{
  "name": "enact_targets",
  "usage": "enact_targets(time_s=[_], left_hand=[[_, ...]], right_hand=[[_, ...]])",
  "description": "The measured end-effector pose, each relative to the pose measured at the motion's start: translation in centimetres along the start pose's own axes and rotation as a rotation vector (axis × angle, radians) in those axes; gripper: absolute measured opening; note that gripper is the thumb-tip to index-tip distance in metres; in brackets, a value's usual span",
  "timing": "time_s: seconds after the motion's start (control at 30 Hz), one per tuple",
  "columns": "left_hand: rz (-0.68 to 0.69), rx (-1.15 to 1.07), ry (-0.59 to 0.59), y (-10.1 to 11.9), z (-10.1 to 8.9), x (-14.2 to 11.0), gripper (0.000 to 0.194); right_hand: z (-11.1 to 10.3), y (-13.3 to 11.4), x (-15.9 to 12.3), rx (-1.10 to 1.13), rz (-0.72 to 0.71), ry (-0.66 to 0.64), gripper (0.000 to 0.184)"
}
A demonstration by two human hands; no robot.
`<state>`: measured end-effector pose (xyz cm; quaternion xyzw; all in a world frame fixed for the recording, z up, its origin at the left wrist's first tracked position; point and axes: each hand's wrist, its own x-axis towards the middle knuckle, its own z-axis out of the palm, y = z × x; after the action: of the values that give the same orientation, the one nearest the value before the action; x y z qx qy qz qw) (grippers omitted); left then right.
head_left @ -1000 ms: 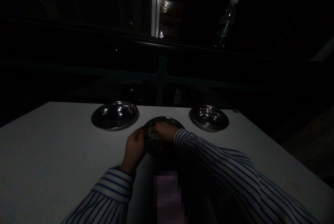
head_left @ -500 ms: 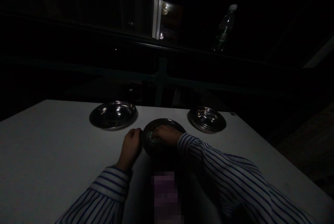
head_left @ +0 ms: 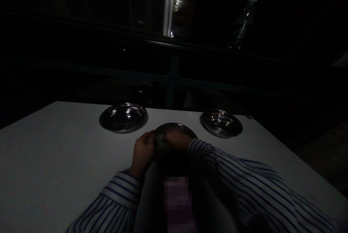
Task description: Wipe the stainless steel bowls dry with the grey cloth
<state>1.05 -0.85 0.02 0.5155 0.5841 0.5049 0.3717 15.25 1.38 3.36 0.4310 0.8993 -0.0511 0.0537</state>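
Observation:
In the middle, close to me, stands a dark round metal bowl [head_left: 176, 125] on the white table. At its left rim my left hand [head_left: 143, 151] is closed, thumb on top, gripping the edge. My right hand [head_left: 176, 138] reaches in from the right, over the inside of the bowl, with its fingers bent and blurred. By its fingertips is a small pale greenish thing [head_left: 159, 137], too dark to name, that the fingers seem to press or hold. Shadow hides the bowl's inside and near side.
A shiny wide steel bowl [head_left: 123, 117] stands at the back left of the white table [head_left: 67, 153], and another steel bowl [head_left: 222, 123] at the back right. A clear plastic bottle [head_left: 243, 24] stands on the dark ledge beyond, by a window frame [head_left: 169, 4].
The view has shifted, so everything sits slightly further right. My right hand stays over the bowl and is more blurred. My left hand is still at the rim.

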Motion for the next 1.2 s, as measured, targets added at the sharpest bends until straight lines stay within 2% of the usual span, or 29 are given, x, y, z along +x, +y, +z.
enact_targets(time_s=[0.13, 0.33, 0.57, 0.8, 1.03, 1.2], left_hand=[[-0.01, 0.013, 0.047, 0.0, 0.2, -0.2, 0.038], [-0.021, 0.033, 0.109, -0.2, 0.6, -0.3, 0.037], [-0.012, 0.053, 0.137, -0.2, 0.3, -0.2, 0.037], [-0.021, 0.051, 0.177, 0.0, 0.4, -0.5, 0.034], [-0.02, 0.062, 0.185, -0.1, 0.3, -0.4, 0.038], [-0.039, 0.061, 0.226, -0.1, 0.3, -0.4, 0.037]], right_hand=[[-1.3, -0.5, 0.4, -0.038, 0.105, 0.001, 0.023], [-0.5, -2.0, -1.0, 0.023, -0.061, -0.117, 0.023], [-1.5, -1.1, 1.4, -0.001, 0.052, -0.015, 0.029], [-0.9, -1.4, -0.5, 0.089, -0.166, -0.15, 0.023], [-1.3, -1.3, 2.0, 0.075, 0.016, 0.003, 0.03], [-0.4, -1.3, 0.6, 0.093, -0.135, -0.114, 0.022]])
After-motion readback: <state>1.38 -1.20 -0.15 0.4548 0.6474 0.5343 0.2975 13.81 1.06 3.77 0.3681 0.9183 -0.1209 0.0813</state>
